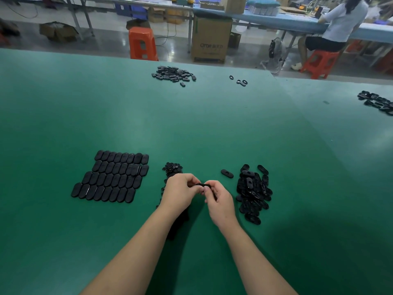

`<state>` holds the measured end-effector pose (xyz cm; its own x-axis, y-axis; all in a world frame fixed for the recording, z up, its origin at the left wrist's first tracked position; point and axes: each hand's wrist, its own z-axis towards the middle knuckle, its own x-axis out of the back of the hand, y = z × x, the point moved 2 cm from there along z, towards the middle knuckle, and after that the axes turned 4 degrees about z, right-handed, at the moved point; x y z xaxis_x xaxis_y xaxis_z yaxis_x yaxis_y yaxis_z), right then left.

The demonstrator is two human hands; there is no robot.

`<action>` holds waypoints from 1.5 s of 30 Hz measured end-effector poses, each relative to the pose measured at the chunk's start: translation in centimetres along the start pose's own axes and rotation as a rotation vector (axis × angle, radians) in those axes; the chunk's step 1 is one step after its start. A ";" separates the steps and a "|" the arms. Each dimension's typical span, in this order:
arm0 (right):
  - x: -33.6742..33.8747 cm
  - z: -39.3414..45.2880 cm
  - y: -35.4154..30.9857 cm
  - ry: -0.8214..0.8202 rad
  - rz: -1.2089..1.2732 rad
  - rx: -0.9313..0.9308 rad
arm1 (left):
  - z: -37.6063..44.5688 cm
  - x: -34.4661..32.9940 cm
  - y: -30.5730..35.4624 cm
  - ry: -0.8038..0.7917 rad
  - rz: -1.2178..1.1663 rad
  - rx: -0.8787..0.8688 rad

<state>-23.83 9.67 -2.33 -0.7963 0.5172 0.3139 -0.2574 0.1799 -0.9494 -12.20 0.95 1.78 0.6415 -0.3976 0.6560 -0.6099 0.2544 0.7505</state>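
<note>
Both hands meet over the green table point(191, 128), holding one small black oval plastic part point(202, 185) between them. My left hand point(180, 193) pinches its left end with curled fingers. My right hand point(219, 199) grips its right end, and most of the part is hidden by the fingers. To the left, several finished black oval pieces point(112, 176) lie in neat rows. A loose heap of black oval shells point(254, 193) sits to the right. A pile of small black inserts point(172, 168) lies just beyond my left hand.
One single shell point(227, 173) lies between the piles. Farther off are another heap of parts point(173, 73), a few black rings point(240, 81) and more parts point(378, 102) at the right edge. Beyond the table stand an orange stool point(142, 43), a cardboard box point(210, 39) and a seated person point(338, 24).
</note>
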 end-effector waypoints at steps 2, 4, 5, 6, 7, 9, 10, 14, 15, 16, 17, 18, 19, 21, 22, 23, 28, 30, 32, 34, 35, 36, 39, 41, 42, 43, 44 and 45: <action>0.0 0.0 0.0 0.008 0.000 -0.008 | -0.1 0.0 0.0 -0.007 0.013 -0.011; -0.1 0.0 0.0 0.013 -0.001 -0.008 | -0.3 0.0 0.0 -0.009 0.019 -0.015; -0.1 0.0 0.0 0.014 -0.003 -0.006 | -0.3 0.0 0.0 -0.006 0.020 -0.018; -0.1 0.0 0.0 0.015 -0.006 -0.004 | -0.3 0.0 0.1 -0.003 0.025 -0.022; -0.1 0.0 -0.1 0.017 -0.009 -0.002 | -0.4 -0.1 0.1 0.001 0.031 -0.027; -0.1 0.0 -0.1 0.021 -0.013 0.001 | -0.5 -0.2 0.2 0.013 0.039 -0.030; -0.1 0.0 -0.1 0.022 -0.013 0.001 | -0.5 -0.3 0.2 0.019 0.043 -0.027; 0.0 0.0 -0.1 0.028 -0.027 0.004 | -0.5 -0.4 0.4 0.030 0.087 -0.015; 0.0 0.0 -0.1 0.029 -0.026 0.001 | -0.4 -0.4 0.4 0.033 0.095 -0.014; 0.0 0.0 0.0 0.031 -0.022 -0.003 | -0.5 -0.5 0.5 0.038 0.102 -0.013; 0.0 0.0 0.0 0.031 -0.017 -0.007 | -0.5 -0.6 0.5 0.045 0.105 -0.013; 0.0 0.0 0.0 0.032 -0.010 -0.012 | -0.5 -0.7 0.5 0.052 0.107 -0.014; 0.0 0.0 0.0 0.032 -0.003 -0.015 | -0.5 -0.8 0.5 0.058 0.108 -0.015; 0.0 0.0 0.0 0.033 0.009 -0.018 | -0.6 -0.9 0.6 0.068 0.107 -0.012; 0.0 0.0 0.0 0.035 0.014 -0.019 | -0.6 -1.0 0.6 0.073 0.105 -0.010; 0.0 0.0 0.0 0.037 0.017 -0.019 | -0.6 -1.1 0.5 0.078 0.102 -0.009; 0.0 -0.1 -0.1 0.046 0.027 -0.019 | -0.6 -1.1 0.5 0.078 0.097 -0.025; 0.1 -0.1 -0.1 0.048 0.035 -0.022 | -0.5 -1.1 0.4 0.067 0.102 -0.038; 0.1 -0.1 -0.2 0.043 0.036 -0.020 | -0.4 -1.1 0.3 0.060 0.112 -0.056; 0.1 -0.1 -0.2 0.040 0.040 -0.019 | -0.4 -1.1 0.3 0.060 0.126 -0.093; 0.1 -0.2 -0.2 0.041 0.039 -0.018 | -0.4 -1.1 0.3 0.063 0.143 -0.121; 0.2 -0.2 -0.2 0.042 0.034 -0.018 | -0.4 -1.2 0.3 0.067 0.165 -0.154; 0.1 -0.2 -0.2 0.048 0.017 -0.016 | -0.5 -1.2 0.3 0.070 0.221 -0.239; 0.1 -0.1 -0.2 0.056 0.013 -0.015 | -0.6 -1.2 0.2 0.072 0.249 -0.277; 0.1 -0.1 -0.2 0.056 0.010 -0.014 | -0.6 -1.2 0.2 0.072 0.269 -0.294; 0.1 -0.1 -0.2 0.051 0.010 -0.013 | -0.7 -1.2 0.2 0.075 0.290 -0.313; 0.1 -0.1 -0.2 0.044 0.012 -0.014 | -0.8 -1.2 0.2 0.082 0.309 -0.334; 0.1 -0.1 -0.2 0.036 0.017 -0.015 | -0.9 -1.2 0.2 0.095 0.329 -0.359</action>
<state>-23.78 9.78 -2.12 -0.7804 0.5499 0.2976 -0.2354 0.1826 -0.9546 -12.69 2.24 1.21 0.4920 -0.1672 0.8544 -0.5991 0.6470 0.4717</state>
